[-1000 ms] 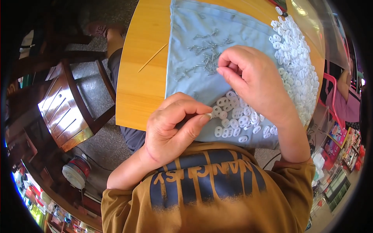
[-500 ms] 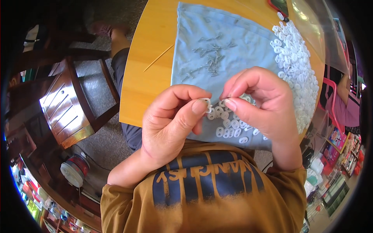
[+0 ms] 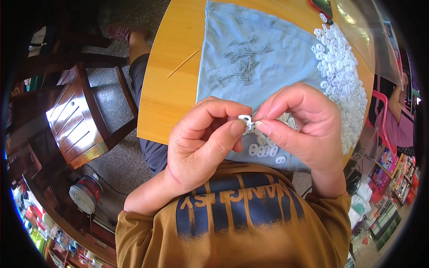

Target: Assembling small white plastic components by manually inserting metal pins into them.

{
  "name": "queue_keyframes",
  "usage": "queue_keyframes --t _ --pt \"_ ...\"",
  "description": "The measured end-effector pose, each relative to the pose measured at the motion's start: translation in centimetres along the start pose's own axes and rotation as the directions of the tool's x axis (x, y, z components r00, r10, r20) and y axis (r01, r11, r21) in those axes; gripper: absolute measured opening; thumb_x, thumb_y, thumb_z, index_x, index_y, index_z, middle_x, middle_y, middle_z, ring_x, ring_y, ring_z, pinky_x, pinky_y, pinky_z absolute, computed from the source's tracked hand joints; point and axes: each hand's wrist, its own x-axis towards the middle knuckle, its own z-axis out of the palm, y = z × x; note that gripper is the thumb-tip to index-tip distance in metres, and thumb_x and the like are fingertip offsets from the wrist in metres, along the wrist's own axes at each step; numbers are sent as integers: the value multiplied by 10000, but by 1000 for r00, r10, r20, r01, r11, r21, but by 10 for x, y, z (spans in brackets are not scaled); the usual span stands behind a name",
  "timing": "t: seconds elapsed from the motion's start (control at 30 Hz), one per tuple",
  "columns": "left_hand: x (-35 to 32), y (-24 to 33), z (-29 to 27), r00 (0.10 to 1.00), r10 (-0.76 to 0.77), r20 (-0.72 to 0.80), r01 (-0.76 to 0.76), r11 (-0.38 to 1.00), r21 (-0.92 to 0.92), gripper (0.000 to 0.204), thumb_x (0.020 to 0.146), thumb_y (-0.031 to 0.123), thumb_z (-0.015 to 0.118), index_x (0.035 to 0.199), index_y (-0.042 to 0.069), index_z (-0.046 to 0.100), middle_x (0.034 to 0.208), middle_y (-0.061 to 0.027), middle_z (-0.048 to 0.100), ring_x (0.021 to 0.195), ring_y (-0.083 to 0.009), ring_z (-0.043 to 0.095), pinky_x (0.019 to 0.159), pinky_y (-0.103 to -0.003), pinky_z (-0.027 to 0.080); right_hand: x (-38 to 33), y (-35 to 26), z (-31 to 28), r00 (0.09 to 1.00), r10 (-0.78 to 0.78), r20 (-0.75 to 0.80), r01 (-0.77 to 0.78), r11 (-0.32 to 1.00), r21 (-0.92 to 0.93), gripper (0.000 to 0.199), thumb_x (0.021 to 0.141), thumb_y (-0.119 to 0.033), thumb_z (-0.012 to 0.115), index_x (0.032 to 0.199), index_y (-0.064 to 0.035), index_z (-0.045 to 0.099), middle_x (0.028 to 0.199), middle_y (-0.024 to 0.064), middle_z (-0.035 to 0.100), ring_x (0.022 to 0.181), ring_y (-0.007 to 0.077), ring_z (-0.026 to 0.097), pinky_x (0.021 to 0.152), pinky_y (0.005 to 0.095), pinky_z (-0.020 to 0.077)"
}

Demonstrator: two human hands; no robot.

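Between the thumb and fingers of my left hand (image 3: 201, 140) is a small white plastic cord lock part (image 3: 244, 118) with a dark opening. My right hand (image 3: 306, 123) pinches a tiny metal spring (image 3: 255, 122), its end at or very close to the white part; whether it sits inside I cannot tell. Below and behind my fingertips, several loose white two-holed cord lock parts (image 3: 263, 150) lie on a light blue cloth (image 3: 286, 67), partly hidden by my right hand. Farther back on the cloth are scattered metal springs (image 3: 245, 67), some linked in chains.
A large pile of white cord lock parts (image 3: 342, 85) covers the table's right side. A thin wooden stick (image 3: 183, 63) lies on the yellow table (image 3: 170, 98) at left. A phone (image 3: 322, 6) rests at the far right edge. A wooden stool (image 3: 76, 120) stands left; another person (image 3: 401, 129) sits right.
My hands have come together: the left moved slightly right, and the white part now meets or nearly meets the spring in my right fingertips. The right hand has shifted slightly downward.
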Motion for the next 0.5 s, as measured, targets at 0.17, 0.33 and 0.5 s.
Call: queue_keyframes --t 0.17,0.33,0.5 --pt "0 1 1 1000 -8 -15 9 1000 30 155 862 -14 531 1010 -13 577 864 -22 527 660 -45 515 578 -160 412 0 0 0 1000 -3 1 3 999 -49 181 728 113 617 837 -8 540 825 90 607 791 145 595 731 248 468" --pt "2 0 -1 998 69 4 -68 981 181 156 850 -21 542 1000 -11 586 843 -20 516 646 -42 515 566 -158 407 3 5 3 973 -226 -48 210 951 -226 137 705 60 645 795 -20 580 692 44 598 620 121 584 558 228 455" --pt "1 0 -3 996 81 29 -86 961 262 152 845 -18 550 991 -7 591 845 -19 514 634 -38 512 555 -158 403 2 2 1 955 -296 8 272 867 -416 195 651 68 651 793 -44 581 700 51 603 616 181 596 541 258 451"
